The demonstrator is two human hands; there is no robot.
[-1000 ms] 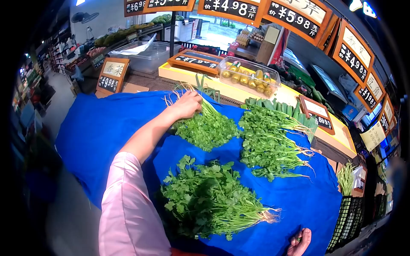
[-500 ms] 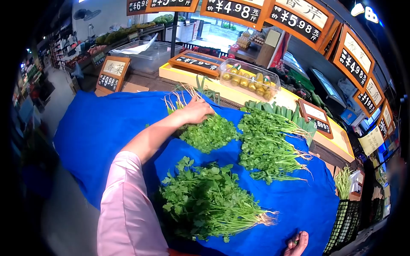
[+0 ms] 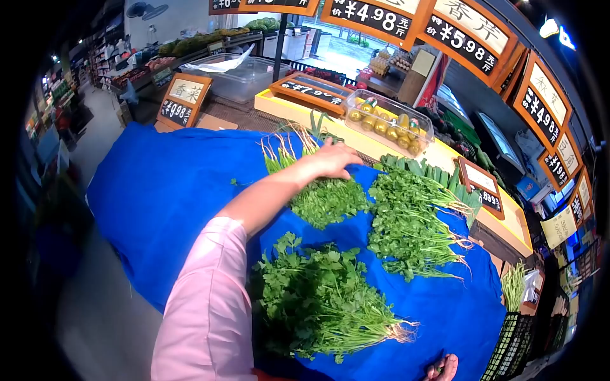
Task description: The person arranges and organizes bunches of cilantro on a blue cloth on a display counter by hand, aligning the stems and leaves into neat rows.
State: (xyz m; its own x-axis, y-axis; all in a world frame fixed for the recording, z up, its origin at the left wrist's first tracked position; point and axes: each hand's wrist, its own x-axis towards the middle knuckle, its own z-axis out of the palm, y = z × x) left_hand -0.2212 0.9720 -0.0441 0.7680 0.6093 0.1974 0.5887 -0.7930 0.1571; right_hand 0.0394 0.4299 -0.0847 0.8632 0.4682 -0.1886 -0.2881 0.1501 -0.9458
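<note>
My left hand [image 3: 335, 160] lies over the back bunch of cilantro [image 3: 329, 202], its fingers apart and touching the stems near the roots. That bunch rests on a blue cloth [image 3: 171, 190], roots toward the back. My right hand [image 3: 443, 368] is low at the right edge of the cloth, fingers curled round something small and green. A leafy bunch with pale roots [image 3: 324, 305] lies in front, partly in shadow. Several more bunches [image 3: 413, 222] are stacked at the right, roots pointing right.
Behind the cloth stand a cilantro price sign [image 3: 183, 100], a clear plastic bin [image 3: 238, 76] and a box of yellow-green fruit [image 3: 389, 124] on a yellow-edged shelf [image 3: 279, 109]. Price signs [image 3: 467, 35] hang above. A black crate [image 3: 511, 343] stands at the right.
My left hand has moved right across the back bunch, and its fingers have spread. More stems and roots show at its left. My right hand sits slightly lower in view.
</note>
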